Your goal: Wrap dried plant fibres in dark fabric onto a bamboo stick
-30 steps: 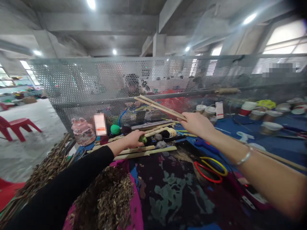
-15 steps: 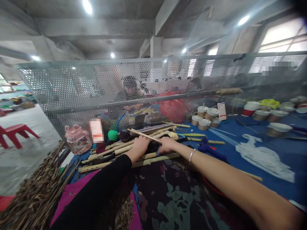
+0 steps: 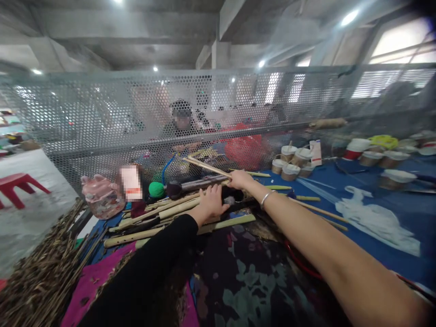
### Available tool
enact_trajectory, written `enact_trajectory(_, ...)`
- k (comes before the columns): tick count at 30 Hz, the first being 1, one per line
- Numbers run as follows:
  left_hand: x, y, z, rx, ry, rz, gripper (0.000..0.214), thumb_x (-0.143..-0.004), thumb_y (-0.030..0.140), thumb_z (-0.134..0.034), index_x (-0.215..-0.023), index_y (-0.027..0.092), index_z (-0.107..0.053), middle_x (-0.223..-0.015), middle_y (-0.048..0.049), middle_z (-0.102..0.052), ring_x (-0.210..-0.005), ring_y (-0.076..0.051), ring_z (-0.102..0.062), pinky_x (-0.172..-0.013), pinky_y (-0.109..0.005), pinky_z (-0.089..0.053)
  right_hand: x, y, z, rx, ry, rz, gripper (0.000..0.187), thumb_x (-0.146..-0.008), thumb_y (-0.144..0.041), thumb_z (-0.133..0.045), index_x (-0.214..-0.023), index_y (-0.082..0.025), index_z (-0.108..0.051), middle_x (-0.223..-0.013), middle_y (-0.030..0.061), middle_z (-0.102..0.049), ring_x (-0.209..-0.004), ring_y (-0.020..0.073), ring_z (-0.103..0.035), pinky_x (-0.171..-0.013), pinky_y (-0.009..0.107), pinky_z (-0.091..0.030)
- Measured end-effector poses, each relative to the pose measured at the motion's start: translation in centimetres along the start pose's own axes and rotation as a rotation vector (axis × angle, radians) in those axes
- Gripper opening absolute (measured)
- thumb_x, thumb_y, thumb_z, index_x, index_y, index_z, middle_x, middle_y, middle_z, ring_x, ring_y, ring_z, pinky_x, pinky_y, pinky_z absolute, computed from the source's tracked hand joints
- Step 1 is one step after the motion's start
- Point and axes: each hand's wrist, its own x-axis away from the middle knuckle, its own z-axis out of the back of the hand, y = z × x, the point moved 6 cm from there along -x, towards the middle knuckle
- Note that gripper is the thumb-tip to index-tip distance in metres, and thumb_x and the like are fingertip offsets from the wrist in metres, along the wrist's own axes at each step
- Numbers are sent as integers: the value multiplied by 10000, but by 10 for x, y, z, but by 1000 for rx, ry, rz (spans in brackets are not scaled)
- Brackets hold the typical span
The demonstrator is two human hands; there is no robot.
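My right hand (image 3: 240,180) is closed around pale, thin wooden sticks (image 3: 207,167), which look like two lying nearly together and slant up and away to the left. Beyond my right forearm a thin stick (image 3: 320,212) shows in line with them; I cannot tell whether it is the same piece. My left hand (image 3: 211,203) lies with spread fingers over a pile of sticks and canes (image 3: 180,208), seemingly holding nothing. A dark stick with a dark knob (image 3: 174,190) and a green ball (image 3: 156,190) lie just behind the pile.
A perforated metal screen (image 3: 136,113) crosses the table, with a person beyond it. Several lidded tubs (image 3: 290,171) and a white plastic bag (image 3: 378,218) are at right. A pink bag (image 3: 103,196) stands left, above a heap of dry stalks (image 3: 41,268). A red stool (image 3: 22,184) is on the floor.
My left hand has come off the stick and spread open over the pile. My right hand has moved up and forward, raising the sticks' far end. The view has shifted slightly.
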Motion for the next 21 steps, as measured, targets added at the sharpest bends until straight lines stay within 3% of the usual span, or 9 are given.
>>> enact_trajectory(2,5,8,-5,63,-89,-44,842,-778,611,-378,-1411,144,-78,-1495,-147,-128,-1351,-339,-131,-1012,-595,-219,1,0,-6,-8,-22,43,242,-718,-294,-620,-933,-188,-662,-958,96,-683,-897,231,-624,-730,268,-439)
enact_trajectory(4,15,5,5,104,-87,-114,805,-798,560,-377,-1414,147,-62,-1502,-133,-106,-1363,-314,-108,-1030,-565,-220,5,-4,-9,-15,-26,84,228,-745,-269,-594,-952,-205,-664,-974,82,-685,-895,219,-625,-728,253,-433)
enact_trajectory(7,42,-19,40,64,56,-217,612,-804,444,-442,-1336,174,-305,-1397,-128,-361,-1283,-270,-321,-1012,-425,-325,12,-11,-6,-23,-4,133,232,-772,-248,-556,-977,-226,-663,-1000,67,-683,-898,203,-622,-728,235,-425)
enact_trajectory(9,66,-42,52,-21,2,-222,423,-786,433,-476,-1128,189,-524,-1145,-115,-575,-1068,-255,-529,-892,-355,-432,15,-11,5,-23,35,138,262,-785,-247,-531,-1021,-233,-645,-1013,64,-677,-895,197,-621,-721,233,-422)
enact_trajectory(11,93,-61,50,-118,-178,-232,341,-752,483,-504,-927,210,-608,-947,-83,-643,-885,-245,-606,-770,-332,-480,19,-5,22,-13,92,109,284,-802,-262,-497,-1052,-215,-625,-1011,82,-671,-883,202,-620,-704,243,-422)
enact_trajectory(13,115,-76,45,-187,-269,-188,322,-700,474,-565,-885,215,-612,-926,-74,-652,-850,-249,-619,-737,-327,-488,25,3,40,4,149,72,288,-822,-296,-457,-1033,-195,-625,-988,99,-669,-861,207,-620,-680,252,-421)
enact_trajectory(16,130,-84,34,-231,-297,-107,296,-657,349,-613,-912,201,-600,-983,-91,-647,-872,-261,-622,-742,-337,-492,39,14,62,29,208,41,301,-836,-337,-414,-980,-193,-635,-940,97,-674,-828,206,-619,-657,255,-416)
enact_trajectory(21,125,-77,20,-223,-295,-116,369,-616,195,-614,-978,140,-564,-1003,-156,-632,-907,-295,-614,-762,-368,-491,63,22,80,64,265,45,307,-837,-344,-402,-934,-180,-643,-896,92,-685,-815,203,-620,-653,249,-401)
